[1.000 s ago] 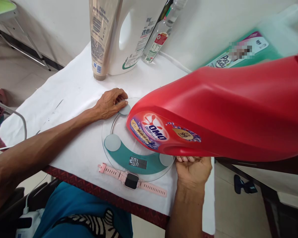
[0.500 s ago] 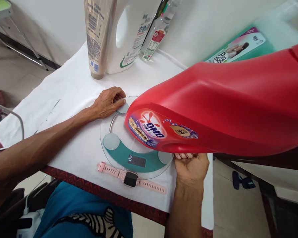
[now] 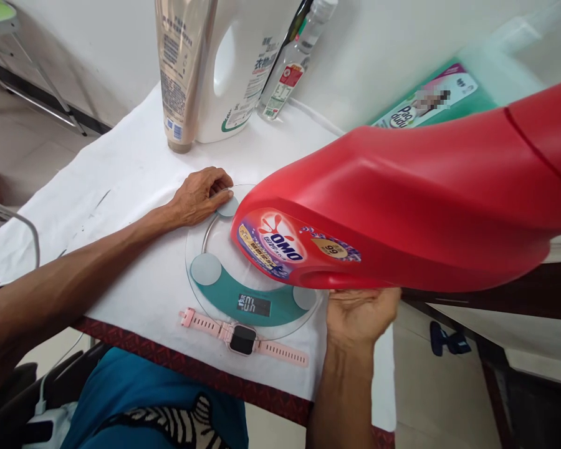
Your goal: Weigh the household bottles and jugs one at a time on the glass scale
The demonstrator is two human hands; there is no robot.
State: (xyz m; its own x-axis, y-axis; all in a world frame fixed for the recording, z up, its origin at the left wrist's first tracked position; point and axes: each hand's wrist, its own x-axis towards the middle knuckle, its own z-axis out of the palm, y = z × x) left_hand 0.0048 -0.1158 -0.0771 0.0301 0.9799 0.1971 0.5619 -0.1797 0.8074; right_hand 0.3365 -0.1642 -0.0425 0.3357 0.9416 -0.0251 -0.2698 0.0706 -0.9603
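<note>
A round glass bathroom scale (image 3: 243, 304) with a green band and grey pads lies on the white cloth. My left hand (image 3: 203, 194) has its fingers curled at the scale's far left rim, with the thumb on a pad. A large red OMO laundry detergent bottle (image 3: 393, 199) leans over the scale, hiding much of its right half. My right hand (image 3: 361, 315) is palm up beside the scale's right edge, just under the bottle; its fingers are mostly hidden. Digits show on the scale's display. A pink-strapped smartwatch (image 3: 243, 339) lies along the scale's near edge.
At the back stand a beige tube (image 3: 180, 81), a white jug (image 3: 236, 68) and a clear bottle (image 3: 285, 81). A green Pao dudu container (image 3: 449, 103) is behind the red bottle. The white cloth (image 3: 121, 199) covers the table; slippers (image 3: 449, 338) lie on the floor.
The scale's display now shows large digits. My right hand has turned a little outward, and its fingers have slipped from sight under the bottle. My left hand stays at the rim.
</note>
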